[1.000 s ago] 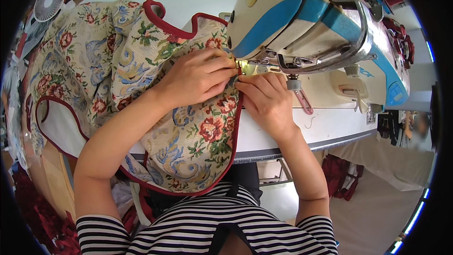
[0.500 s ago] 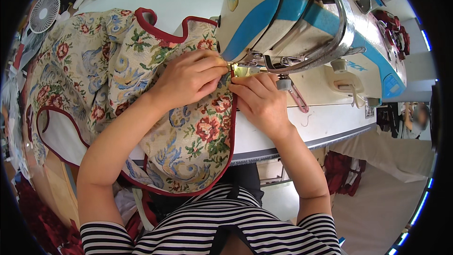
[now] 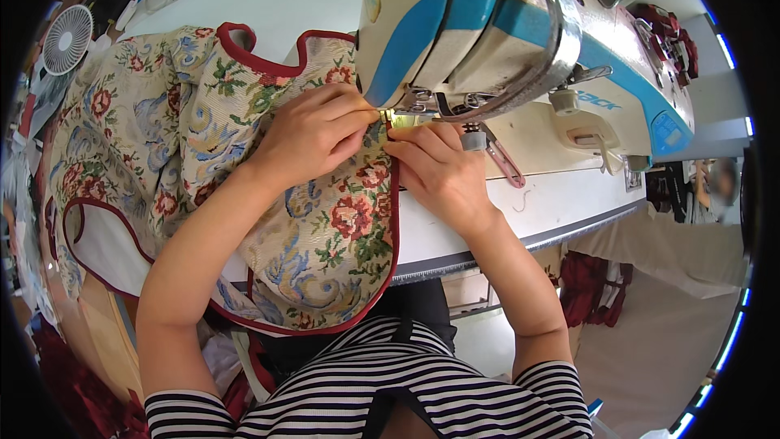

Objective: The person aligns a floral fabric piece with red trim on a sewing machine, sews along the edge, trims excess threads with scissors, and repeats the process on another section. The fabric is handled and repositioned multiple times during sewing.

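Note:
A floral tapestry garment piece point(image 3: 351, 215), beige with red roses and dark red bound edges, runs under the sewing head of a white and blue sewing machine point(image 3: 471, 41). Beside the lit needle area, my left hand point(image 3: 313, 134) has its fingers closed on the fabric close to the presser foot. Just to the right, my right hand point(image 3: 443, 175) pinches the red bound edge between thumb and fingers. The needle itself is mostly hidden by fingertips and the machine's metal guard.
Pink-handled thread snips point(image 3: 505, 161) lie on the machine bed, right of my right hand. A measuring strip point(image 3: 435, 270) lines the table's front edge. At the far left stands a white fan point(image 3: 68, 39). Dark red cloth point(image 3: 587, 289) hangs below the table at right.
The view has shifted a little, so the machine appears farther left. Both hands keep their hold on the fabric by the needle, with little visible movement of the cloth.

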Motion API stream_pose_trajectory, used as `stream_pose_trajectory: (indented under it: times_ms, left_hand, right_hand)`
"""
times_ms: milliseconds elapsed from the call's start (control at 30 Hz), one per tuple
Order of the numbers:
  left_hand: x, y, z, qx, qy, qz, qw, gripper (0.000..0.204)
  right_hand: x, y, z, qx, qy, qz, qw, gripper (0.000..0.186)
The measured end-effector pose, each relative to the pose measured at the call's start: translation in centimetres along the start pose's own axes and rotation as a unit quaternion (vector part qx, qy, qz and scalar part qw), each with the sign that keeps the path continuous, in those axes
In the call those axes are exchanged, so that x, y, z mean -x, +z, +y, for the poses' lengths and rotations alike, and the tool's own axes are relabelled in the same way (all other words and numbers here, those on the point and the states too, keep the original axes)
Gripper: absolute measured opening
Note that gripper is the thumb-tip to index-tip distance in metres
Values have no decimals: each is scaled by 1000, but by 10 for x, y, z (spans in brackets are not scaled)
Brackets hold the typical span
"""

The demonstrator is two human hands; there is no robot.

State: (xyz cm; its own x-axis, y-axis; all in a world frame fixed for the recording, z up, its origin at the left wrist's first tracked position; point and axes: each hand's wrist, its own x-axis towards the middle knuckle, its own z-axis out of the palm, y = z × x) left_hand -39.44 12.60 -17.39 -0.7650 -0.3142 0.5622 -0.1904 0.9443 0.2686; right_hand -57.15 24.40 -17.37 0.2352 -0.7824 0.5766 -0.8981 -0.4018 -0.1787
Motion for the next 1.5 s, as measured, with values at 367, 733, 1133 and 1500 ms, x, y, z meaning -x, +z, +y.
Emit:
stream_pose_trajectory:
  times_ms: [367,733,1133,1500]
  left_hand:
    - [-3,0,-2,-15,-9,1,1000,19]
    - [-5,2,-15,-7,21,31,999,10]
    - [6,19,-25,14,35,81,996,7]
    - [14,22,-25,115,-145,-12,983,24]
  right_hand:
    - [2,2,3,-1,12,10,1000,31]
    - [0,-3,-4,2,12,-8,1000,32]
    - [1,-2,-12,28,0,-27,999,30]
    - [-5,-6,-28,20,13,-56,998,35]
